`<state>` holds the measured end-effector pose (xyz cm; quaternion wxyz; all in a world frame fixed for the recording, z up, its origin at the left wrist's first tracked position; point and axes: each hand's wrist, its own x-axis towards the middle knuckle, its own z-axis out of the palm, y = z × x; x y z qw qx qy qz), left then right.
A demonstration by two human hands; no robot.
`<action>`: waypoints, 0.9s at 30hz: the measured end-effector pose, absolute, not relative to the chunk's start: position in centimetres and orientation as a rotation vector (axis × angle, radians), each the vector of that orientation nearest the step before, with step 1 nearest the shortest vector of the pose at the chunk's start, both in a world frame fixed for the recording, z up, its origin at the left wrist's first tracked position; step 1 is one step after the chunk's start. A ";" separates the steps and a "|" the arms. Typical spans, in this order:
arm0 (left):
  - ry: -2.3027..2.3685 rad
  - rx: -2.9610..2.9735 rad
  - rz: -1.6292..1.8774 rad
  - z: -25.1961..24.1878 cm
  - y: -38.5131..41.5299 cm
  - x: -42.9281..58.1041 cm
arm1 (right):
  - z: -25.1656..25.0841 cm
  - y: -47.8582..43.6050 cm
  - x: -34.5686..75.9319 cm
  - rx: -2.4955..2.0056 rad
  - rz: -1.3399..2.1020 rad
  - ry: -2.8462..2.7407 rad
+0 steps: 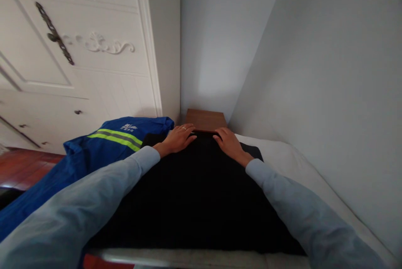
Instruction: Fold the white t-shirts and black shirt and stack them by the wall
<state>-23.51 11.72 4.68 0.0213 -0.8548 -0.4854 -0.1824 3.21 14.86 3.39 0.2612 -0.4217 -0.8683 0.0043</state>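
A large black cloth [204,193], shaped like a garment laid flat, spreads over a white-covered surface in front of me. At its far edge, left of the middle, my left hand [177,138] has its fingers bent over the edge and its thumb on the near side; a ring shows on one finger. My right hand [231,144] holds the same edge a short way to the right, thumb and fingers around it. Fine detail in the black cloth is lost in the dark. Just beyond both hands is a brown wooden block or box top [205,120].
Left of the black cloth lies a blue work garment [94,147] with a yellow-green and grey stripe. A white cabinet [109,72] stands at the left, above a reddish floor [28,168]. A grey wall [329,93] borders the white cover [282,156] on the right.
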 end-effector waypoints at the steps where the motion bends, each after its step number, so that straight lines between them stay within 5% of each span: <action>1: -1.434 -2.696 -0.518 4.6 11.0 -23.4 | 3.3 13.9 2.8 -1.060 0.012 -2.417; 7: -1.519 -2.865 -0.251 2.7 9.4 -24.8 | 1.5 11.7 3.0 -1.068 0.105 -2.680; 21: -1.720 -2.699 -0.277 4.7 7.6 -27.9 | 2.3 11.3 12.5 -1.677 0.108 -2.619; 27: -1.456 -2.969 -0.306 4.5 3.7 -23.3 | 3.3 5.9 4.9 -1.144 0.111 -2.741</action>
